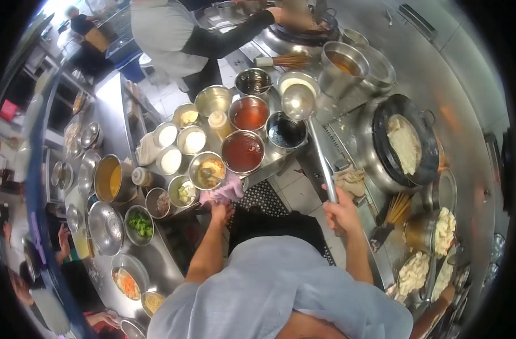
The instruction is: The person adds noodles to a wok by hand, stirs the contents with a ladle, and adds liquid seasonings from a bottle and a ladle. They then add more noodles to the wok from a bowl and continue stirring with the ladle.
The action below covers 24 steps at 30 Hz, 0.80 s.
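Note:
My right hand [344,212] is closed round the handle of a long metal ladle [298,103], whose bowl is over a container of pale stuff [289,78]. Beside the pink cloth [227,191] at the table's edge is my left hand [222,212], its fingers bent at the cloth; whether it grips the cloth is unclear. The cloth lies against a metal pot of yellowish food [207,170]. Pots of red sauce [243,151] and dark liquid [287,130] stand between the hands, farther forward.
On the right a wok [402,140] holds pale food. A bamboo brush [398,209] and bowls of pale pieces [413,274] are nearer. A co-worker [173,39] leans over another wok ahead. Bowls, including one of broccoli [139,225], stand on the left counter.

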### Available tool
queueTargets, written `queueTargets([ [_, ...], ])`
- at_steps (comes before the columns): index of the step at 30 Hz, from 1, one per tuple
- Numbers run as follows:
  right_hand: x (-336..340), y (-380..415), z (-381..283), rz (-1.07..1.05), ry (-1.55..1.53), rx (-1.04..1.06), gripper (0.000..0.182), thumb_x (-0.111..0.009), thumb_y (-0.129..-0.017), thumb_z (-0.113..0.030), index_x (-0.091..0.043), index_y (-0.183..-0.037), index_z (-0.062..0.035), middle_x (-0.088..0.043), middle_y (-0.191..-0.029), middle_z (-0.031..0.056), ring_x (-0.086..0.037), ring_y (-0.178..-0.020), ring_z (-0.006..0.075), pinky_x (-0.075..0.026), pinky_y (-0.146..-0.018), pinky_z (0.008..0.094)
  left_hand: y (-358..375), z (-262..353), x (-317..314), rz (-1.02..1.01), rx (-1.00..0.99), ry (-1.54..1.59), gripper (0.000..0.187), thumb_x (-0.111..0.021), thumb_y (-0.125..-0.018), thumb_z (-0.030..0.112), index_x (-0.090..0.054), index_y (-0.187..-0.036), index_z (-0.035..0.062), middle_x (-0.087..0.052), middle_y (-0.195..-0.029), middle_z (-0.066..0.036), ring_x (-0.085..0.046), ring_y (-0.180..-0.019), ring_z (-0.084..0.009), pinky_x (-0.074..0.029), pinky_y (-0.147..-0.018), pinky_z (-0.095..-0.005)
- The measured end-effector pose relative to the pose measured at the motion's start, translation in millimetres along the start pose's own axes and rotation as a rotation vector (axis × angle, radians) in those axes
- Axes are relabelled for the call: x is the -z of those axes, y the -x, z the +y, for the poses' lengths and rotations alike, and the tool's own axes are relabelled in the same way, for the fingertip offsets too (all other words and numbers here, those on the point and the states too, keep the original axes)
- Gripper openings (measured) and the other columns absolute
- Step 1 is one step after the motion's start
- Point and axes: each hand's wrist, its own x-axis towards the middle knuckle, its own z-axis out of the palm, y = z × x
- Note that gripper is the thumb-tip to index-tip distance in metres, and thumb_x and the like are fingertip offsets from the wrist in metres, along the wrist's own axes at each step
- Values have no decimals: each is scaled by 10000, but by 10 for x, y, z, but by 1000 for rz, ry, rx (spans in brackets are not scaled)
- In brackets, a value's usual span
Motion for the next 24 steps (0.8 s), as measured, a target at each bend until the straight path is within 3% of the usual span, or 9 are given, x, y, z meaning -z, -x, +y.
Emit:
queueTargets([
  [4,-40,81,41,26,244,-9,516,-548,-797,-19,-444,-1301,13,-498,-594,40,-482,-378,130,-395,-366,270,-208,41,-49,30,-59,117,321,-570,-922,151,-455,-1212,76,-605,-1060,-114,-631,-784,-240,-559,-621,-322],
  [7,-23,124,-1,37,421,-23,546,-531,-779,-27,-434,-1315,16,-518,-599,41,-509,-391,134,-415,-378,283,-176,11,17,47,-35,3,302,-627,-908,200,-498,-1139,53,-596,-965,-86,-613,-751,-204,-539,-599,-293],
  [12,-82,119,-113,102,729,-176,546,-522,-771,-20,-440,-1309,18,-511,-596,36,-499,-384,136,-409,-373,284,127,-189,36,173,3,-73,484,-644,-888,193,-369,-1263,57,-557,-1041,-109,-604,-724,-228,-529,-558,-368],
  [15,149,1,16,-52,325,-140,553,-534,-760,-18,-445,-1304,21,-497,-581,33,-475,-369,135,-393,-363,280,253,-275,239,149,59,-217,520,-626,-885,171,-335,-1305,77,-552,-1064,-122,-612,-731,-249,-535,-575,-386],
  [17,184,9,-8,-77,256,-164,565,-548,-751,-15,-446,-1306,13,-492,-587,34,-460,-375,126,-380,-363,273,286,-362,292,116,104,-271,510,-611,-885,161,-341,-1312,88,-558,-1052,-125,-617,-735,-251,-539,-585,-383],
  [18,216,34,0,-85,229,-162,573,-549,-750,-16,-444,-1313,4,-493,-598,37,-461,-383,125,-384,-370,270,345,-389,272,129,59,-225,486,-613,-876,123,-352,-1282,68,-565,-920,-129,-574,-608,-216,-478,-480,-345],
  [24,317,131,-43,-91,178,-131,578,-545,-750,-14,-440,-1318,0,-499,-626,40,-463,-396,120,-383,-380,264,415,-581,349,-7,186,-478,334,-622,-881,175,-502,-1156,28,-599,-883,-113,-614,-648,-203,-472,-466,-299],
])
